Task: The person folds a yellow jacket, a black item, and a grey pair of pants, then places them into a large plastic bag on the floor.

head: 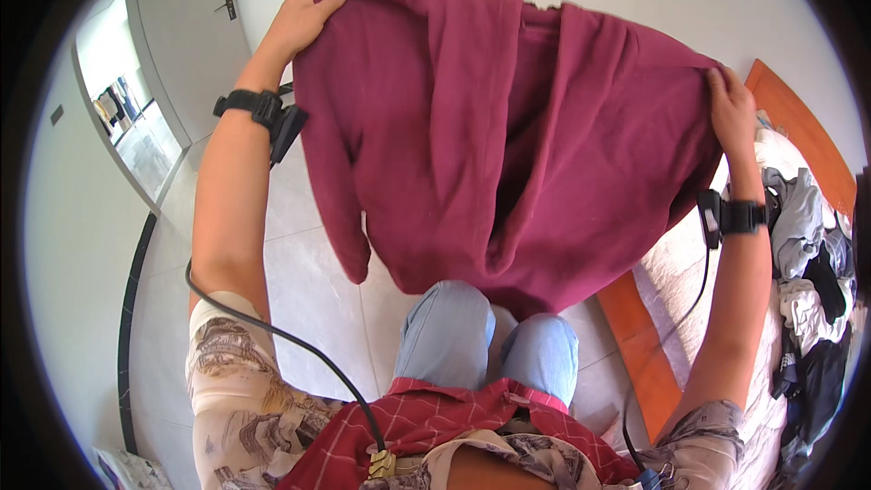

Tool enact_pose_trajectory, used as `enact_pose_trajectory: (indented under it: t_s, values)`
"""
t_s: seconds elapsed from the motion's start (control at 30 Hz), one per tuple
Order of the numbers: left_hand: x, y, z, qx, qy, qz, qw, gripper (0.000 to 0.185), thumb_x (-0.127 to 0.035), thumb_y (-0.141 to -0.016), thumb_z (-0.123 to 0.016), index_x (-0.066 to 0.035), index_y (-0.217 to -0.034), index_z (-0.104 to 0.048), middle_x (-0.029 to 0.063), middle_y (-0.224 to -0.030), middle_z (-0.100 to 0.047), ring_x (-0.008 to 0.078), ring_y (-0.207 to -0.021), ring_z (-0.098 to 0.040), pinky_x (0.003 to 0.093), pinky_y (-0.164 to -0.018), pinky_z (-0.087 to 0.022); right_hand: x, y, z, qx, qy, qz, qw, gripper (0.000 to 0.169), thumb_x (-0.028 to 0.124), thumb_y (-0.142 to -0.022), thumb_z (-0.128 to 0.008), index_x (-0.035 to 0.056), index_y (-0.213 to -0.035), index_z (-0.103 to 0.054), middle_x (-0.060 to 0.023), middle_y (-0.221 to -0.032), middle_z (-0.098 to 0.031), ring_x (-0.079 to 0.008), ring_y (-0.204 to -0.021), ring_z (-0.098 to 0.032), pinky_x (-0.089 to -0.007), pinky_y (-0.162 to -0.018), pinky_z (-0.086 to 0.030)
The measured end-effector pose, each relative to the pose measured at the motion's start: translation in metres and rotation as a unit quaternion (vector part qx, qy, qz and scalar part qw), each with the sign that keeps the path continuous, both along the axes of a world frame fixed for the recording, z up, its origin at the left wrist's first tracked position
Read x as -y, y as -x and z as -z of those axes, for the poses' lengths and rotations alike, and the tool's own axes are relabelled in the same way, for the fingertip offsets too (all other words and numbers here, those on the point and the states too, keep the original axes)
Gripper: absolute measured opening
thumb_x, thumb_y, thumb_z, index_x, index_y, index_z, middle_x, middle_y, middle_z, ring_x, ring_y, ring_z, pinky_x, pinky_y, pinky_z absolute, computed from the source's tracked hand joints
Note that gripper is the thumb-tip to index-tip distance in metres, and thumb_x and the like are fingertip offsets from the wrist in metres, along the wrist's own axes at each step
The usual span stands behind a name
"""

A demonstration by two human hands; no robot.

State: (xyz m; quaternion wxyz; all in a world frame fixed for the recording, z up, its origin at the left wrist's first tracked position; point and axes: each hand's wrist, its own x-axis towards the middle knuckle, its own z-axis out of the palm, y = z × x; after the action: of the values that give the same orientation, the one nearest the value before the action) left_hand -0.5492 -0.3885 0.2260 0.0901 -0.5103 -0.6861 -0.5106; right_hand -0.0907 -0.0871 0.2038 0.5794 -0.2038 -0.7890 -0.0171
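A maroon long-sleeved garment [422,136] with a wide collar or hood front is stretched out in the air before me. My left hand [306,17] pinches its left shoulder area, thumb on top. Its right shoulder area is gripped by my right hand [735,105]. One sleeve [337,224] hangs down at the left; the other is mostly hidden behind the cloth at the right. The lower edge falls close to my knees in light blue jeans [442,333]. A red checked cloth [422,408] lies across my lap.
To my right is a bed with an orange wooden frame [639,354] and a pale cover [680,272], heaped with clothes [806,218]. Grey floor tiles [313,286] extend to the left, towards a grey door [190,34] and a doorway. A black cable [292,337] crosses my left arm.
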Motion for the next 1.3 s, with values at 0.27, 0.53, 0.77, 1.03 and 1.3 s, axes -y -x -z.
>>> enact_pose_trajectory:
  t_s: [0.27,0.53,0.77,1.03,1.3]
  values:
    - [-0.018,-0.010,0.012,-0.019,0.124,-0.068,0.990,0.034,-0.027,-0.090,-0.054,0.004,-0.100,-0.066,0.0106,-0.085,-0.068,0.0187,-0.074,-0.064,0.0308,-0.071,-0.050,-0.005,0.019,0.020,0.137,0.099,0.111,0.979,0.036,0.031,-0.090,-0.050,-0.0016,-0.098,-0.063,-0.0242,-0.087,-0.063,-0.0388,-0.088,-0.061,-0.0418,-0.077,-0.047]
    - [-0.036,-0.026,0.024,0.282,0.050,-0.004,0.958,0.027,-0.019,-0.086,-0.052,0.004,-0.096,-0.062,0.0142,-0.091,-0.065,0.0234,-0.075,-0.063,0.0364,-0.067,-0.052,-0.002,0.058,0.021,0.074,0.358,0.002,0.931,0.036,0.022,-0.084,-0.054,-0.0124,-0.094,-0.061,-0.0212,-0.087,-0.065,-0.0302,-0.082,-0.064,-0.0373,-0.073,-0.050]
    - [-0.032,-0.044,0.033,0.394,0.019,0.016,0.919,0.017,-0.015,-0.085,-0.047,-0.005,-0.087,-0.061,0.0098,-0.085,-0.062,0.0194,-0.071,-0.060,0.0335,-0.060,-0.051,0.027,0.085,0.016,-0.059,0.555,-0.159,0.815,0.028,0.015,-0.089,-0.051,-0.0085,-0.103,-0.057,-0.0164,-0.095,-0.062,-0.0233,-0.086,-0.061,-0.0356,-0.070,-0.051]
    - [0.004,-0.005,0.067,0.242,-0.008,-0.047,0.969,0.017,-0.011,-0.085,-0.050,0.001,-0.086,-0.062,0.0077,-0.078,-0.061,0.0163,-0.066,-0.056,0.0296,-0.058,-0.046,0.019,0.055,0.031,-0.057,0.468,-0.193,0.860,0.030,0.015,-0.089,-0.053,-0.0084,-0.108,-0.059,-0.0125,-0.091,-0.064,-0.0204,-0.081,-0.062,-0.0312,-0.071,-0.050]
    - [0.004,-0.029,0.074,0.211,-0.087,0.010,0.973,0.018,-0.011,-0.086,-0.055,0.005,-0.087,-0.063,0.0074,-0.076,-0.062,0.0146,-0.064,-0.056,0.0286,-0.060,-0.046,0.010,0.044,0.049,-0.042,0.452,-0.122,0.883,0.031,0.016,-0.088,-0.053,-0.0089,-0.104,-0.061,-0.0109,-0.091,-0.064,-0.0177,-0.081,-0.059,-0.0292,-0.074,-0.046]
